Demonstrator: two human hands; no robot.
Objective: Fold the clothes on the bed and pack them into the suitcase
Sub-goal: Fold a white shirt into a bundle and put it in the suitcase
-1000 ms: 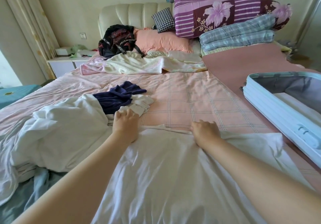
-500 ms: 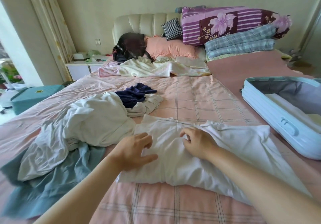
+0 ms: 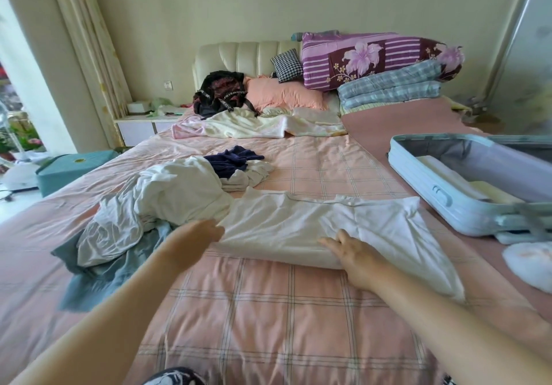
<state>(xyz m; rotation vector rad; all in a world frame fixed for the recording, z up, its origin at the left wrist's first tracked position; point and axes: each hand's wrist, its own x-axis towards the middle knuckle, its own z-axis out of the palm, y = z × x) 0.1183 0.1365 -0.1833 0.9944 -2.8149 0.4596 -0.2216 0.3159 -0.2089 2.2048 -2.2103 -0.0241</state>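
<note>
Shirt (image 3: 298,223): across the middle of the bed (image 3: 268,310), between pile and suitcase.
Pile (image 3: 179,193): left of the shirt, touching its left end.
Suitcase (image 3: 418,181): lid up on the bed's right side, right of the shirt; folded things in it.
Left hand (image 3: 200,235): at the shirt's left end.
Right hand (image 3: 355,256): on the shirt's near edge.
Blanket (image 3: 254,124): behind the pile, across the bed.
Bag (image 3: 219,93): behind the blanket, against the headboard (image 3: 239,55).
Pillow (image 3: 283,94): just right of the bag.
Quilts (image 3: 373,58): stacked right of the pillow.
Nightstand (image 3: 140,124): left of the bed's head.

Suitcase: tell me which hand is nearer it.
Right. The right hand presses the white garment on the side toward the suitcase; the left hand touches its left end.
</note>
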